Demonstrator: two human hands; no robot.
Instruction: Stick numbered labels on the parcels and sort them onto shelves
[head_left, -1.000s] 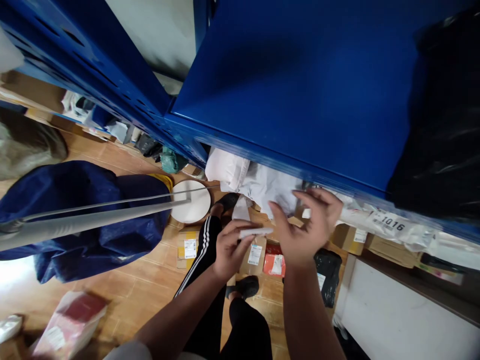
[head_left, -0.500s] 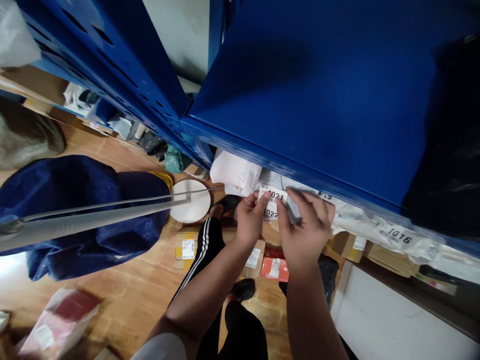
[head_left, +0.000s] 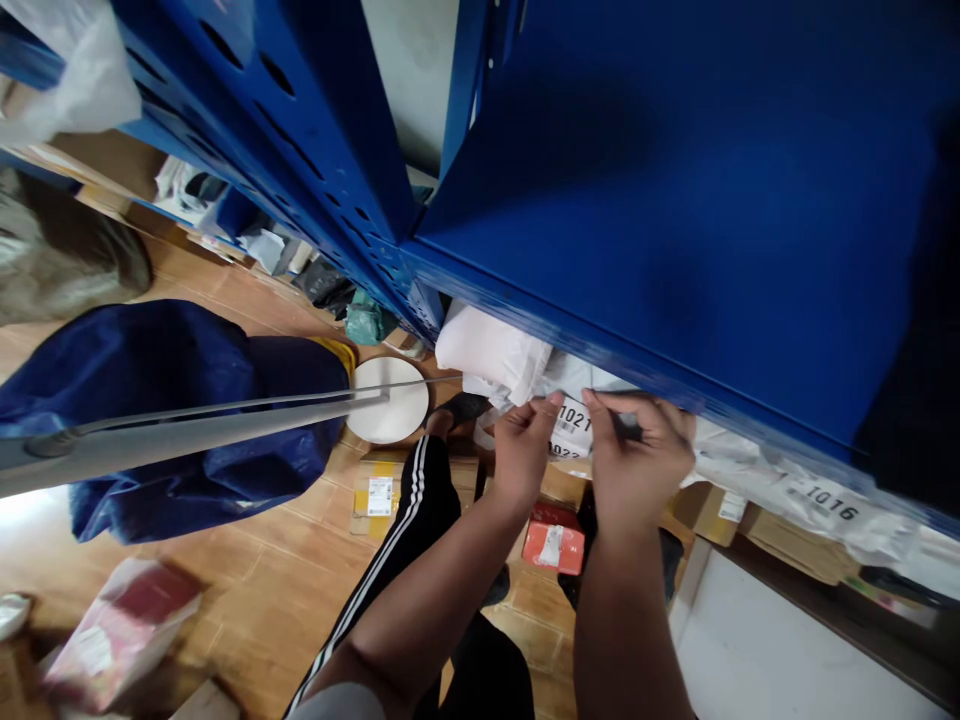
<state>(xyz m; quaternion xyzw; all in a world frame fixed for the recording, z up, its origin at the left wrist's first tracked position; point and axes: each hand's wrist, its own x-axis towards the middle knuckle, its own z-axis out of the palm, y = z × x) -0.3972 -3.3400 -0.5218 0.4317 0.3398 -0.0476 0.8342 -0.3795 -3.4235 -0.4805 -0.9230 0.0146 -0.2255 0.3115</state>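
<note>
My left hand [head_left: 522, 450] and my right hand [head_left: 637, 460] are raised together just under the front edge of a blue metal shelf [head_left: 675, 200]. Between them is a white sheet of number labels [head_left: 571, 428] printed 1021 and 1022. My left hand pinches its left edge, and my right hand's fingers close on its right side. White plastic parcels [head_left: 495, 355] lie on the shelf level right behind the sheet.
More parcels, one labelled 1016 [head_left: 829, 500], line the shelf at right. Cardboard boxes [head_left: 379, 490] and an orange packet [head_left: 553, 540] lie on the wooden floor below. A large blue bag [head_left: 172, 420], a grey pole [head_left: 187, 435] and a round white base [head_left: 388, 400] are at left.
My left hand lifted the label sheet from waist height up to the shelf edge, turning its printed face toward me. My right hand closed in on its right side. The view shifted slightly upward.
</note>
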